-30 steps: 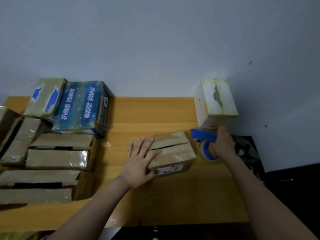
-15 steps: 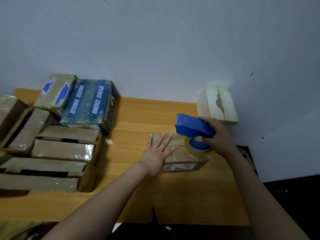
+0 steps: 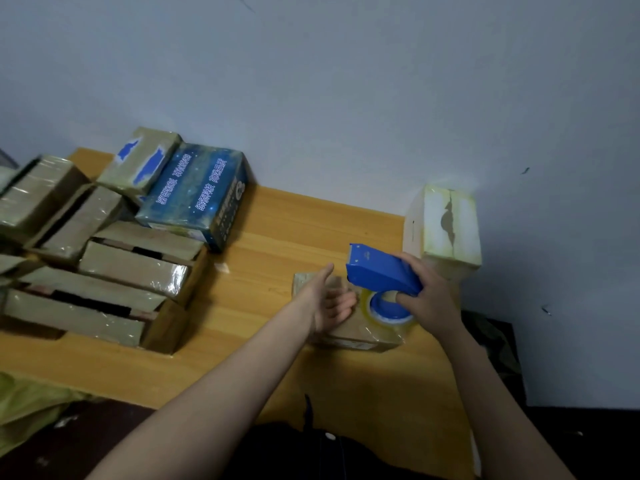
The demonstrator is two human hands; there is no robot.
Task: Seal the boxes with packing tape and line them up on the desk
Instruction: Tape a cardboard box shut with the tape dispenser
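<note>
Head view looks down on a wooden desk (image 3: 270,362) against a grey wall. The right hand (image 3: 429,299) grips the blue tape dispenser (image 3: 379,271), fingers curled round its handle, one finger reaching into the core of the clear tape roll (image 3: 372,315). The dispenser's long axis runs left to right, its cutter end pointing left and slightly away, toward the pile of boxes (image 3: 114,271) on the desk's left. It hangs over the right half of the small brown box (image 3: 360,337), which lies mid-desk with its long side roughly along the front edge. The left hand (image 3: 329,301) is on edge over the box's left part, fingers straight and together, palm facing the roll, thumb raised. Half a second ago that hand lay flat on the box top with fingers spread; a second ago the dispenser was down at desk level right of the box. A pale box (image 3: 446,226) stands at the far right corner, just behind the right hand.
</note>
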